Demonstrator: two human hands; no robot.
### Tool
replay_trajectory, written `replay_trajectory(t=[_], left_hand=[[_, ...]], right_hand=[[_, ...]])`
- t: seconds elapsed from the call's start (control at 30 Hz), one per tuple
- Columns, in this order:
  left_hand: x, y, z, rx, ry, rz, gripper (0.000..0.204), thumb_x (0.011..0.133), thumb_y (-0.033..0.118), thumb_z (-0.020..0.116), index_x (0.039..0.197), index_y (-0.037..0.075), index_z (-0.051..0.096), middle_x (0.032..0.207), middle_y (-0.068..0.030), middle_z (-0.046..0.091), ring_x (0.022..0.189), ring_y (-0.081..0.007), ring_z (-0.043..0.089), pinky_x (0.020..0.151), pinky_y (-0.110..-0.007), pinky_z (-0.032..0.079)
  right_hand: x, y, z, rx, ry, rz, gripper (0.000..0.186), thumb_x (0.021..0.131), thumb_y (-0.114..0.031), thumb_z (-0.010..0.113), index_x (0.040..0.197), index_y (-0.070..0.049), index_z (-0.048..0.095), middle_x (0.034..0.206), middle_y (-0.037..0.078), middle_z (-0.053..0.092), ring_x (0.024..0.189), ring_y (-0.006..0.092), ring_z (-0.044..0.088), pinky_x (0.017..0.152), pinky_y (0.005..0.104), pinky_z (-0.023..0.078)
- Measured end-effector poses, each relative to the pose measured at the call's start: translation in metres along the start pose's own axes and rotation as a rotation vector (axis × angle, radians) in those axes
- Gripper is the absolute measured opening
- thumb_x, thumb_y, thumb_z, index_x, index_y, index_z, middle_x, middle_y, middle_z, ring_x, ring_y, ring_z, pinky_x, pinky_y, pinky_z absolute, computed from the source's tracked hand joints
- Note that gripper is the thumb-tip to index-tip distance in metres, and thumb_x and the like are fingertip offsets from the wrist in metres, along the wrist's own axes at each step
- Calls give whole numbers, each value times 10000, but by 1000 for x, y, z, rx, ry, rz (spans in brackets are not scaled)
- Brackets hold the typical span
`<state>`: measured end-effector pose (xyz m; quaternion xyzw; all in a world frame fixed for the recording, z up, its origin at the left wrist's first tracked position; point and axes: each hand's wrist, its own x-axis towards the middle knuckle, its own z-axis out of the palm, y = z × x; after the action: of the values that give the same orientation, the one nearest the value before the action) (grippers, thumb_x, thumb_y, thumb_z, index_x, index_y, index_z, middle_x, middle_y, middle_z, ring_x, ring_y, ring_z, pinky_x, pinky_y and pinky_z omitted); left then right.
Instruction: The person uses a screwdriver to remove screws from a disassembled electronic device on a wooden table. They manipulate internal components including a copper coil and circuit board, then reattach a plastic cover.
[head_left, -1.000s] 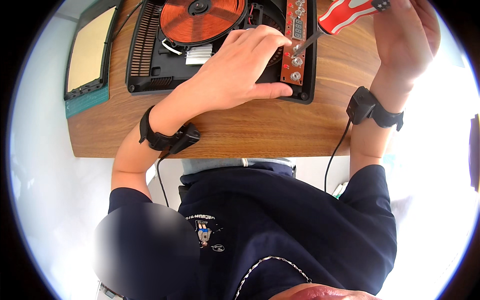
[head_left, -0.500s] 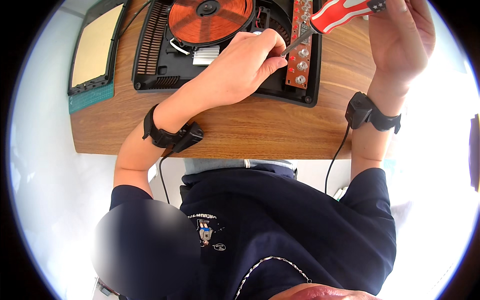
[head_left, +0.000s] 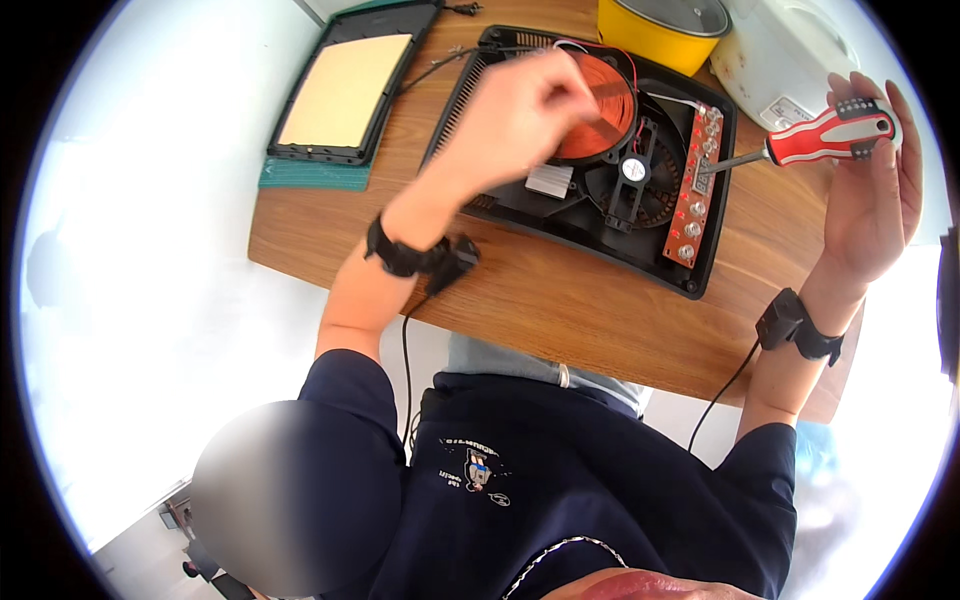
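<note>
My left hand (head_left: 510, 120), motion-blurred with thumb and fingers pinched, hovers over the copper coil (head_left: 610, 110) in an open black appliance housing (head_left: 595, 235); what the pinch holds, if anything, is too small to make out. My right hand (head_left: 865, 210) grips a red, white and black screwdriver (head_left: 820, 138), its shaft angled leftward to the digit display on the brown button board (head_left: 686, 235); I cannot tell whether the tip touches it. A fan (head_left: 655, 190) and silver heatsink (head_left: 549, 182) sit inside the housing.
A black frame with a beige panel (head_left: 340, 95) lies at the back left on a green mat (head_left: 310, 175). Behind the housing stand a yellow pot (head_left: 650, 40) and a white container (head_left: 775, 60). A black cable (head_left: 430, 70) runs between frame and housing.
My left hand has lifted away from the button board toward the coil. The whole view has shifted, showing more of the table's back. The screwdriver remains in my right hand.
</note>
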<state>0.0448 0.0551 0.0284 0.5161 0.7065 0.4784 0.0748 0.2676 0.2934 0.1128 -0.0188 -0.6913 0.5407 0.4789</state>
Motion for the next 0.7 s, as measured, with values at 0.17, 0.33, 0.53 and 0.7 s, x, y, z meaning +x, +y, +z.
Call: replay_trajectory(t=[0.17, 0.33, 0.53, 0.7], left_hand=[[44, -112, -105, 645, 230, -75, 123, 876, 163, 741, 916, 51, 709, 856, -144, 724, 833, -351, 701, 761, -438, 552], [40, -192, -137, 806, -4, -316, 141, 864, 186, 753, 944, 72, 772, 928, -149, 758, 914, -343, 724, 806, -446, 563], [50, -184, -121, 862, -94, -374, 159, 843, 180, 777, 969, 85, 795, 942, -129, 774, 922, -326, 734, 808, -418, 570], [56, -178, -124, 900, -74, -424, 159, 888, 206, 745, 1008, 118, 798, 1005, -69, 786, 980, -288, 730, 846, -427, 578]], right_hand=[[9, 5, -6, 144, -30, -94, 409, 1055, -68, 508, 1443, 62, 521, 1318, 266, 657, 1219, 389, 662, 1075, 459, 515], [7, 5, -1, 68, -73, -61, 451, 1069, -113, 502, 1472, 88, 466, 1350, 294, 615, 1275, 402, 620, 939, 401, 600], [6, -1, -3, 42, -37, -51, 430, 1064, -105, 514, 1456, 72, 502, 1335, 275, 637, 1251, 382, 644, 846, 336, 589], [7, -2, 0, 27, -18, -94, 419, 1062, -91, 496, 1446, 77, 512, 1327, 270, 643, 1245, 381, 647, 935, 381, 573]])
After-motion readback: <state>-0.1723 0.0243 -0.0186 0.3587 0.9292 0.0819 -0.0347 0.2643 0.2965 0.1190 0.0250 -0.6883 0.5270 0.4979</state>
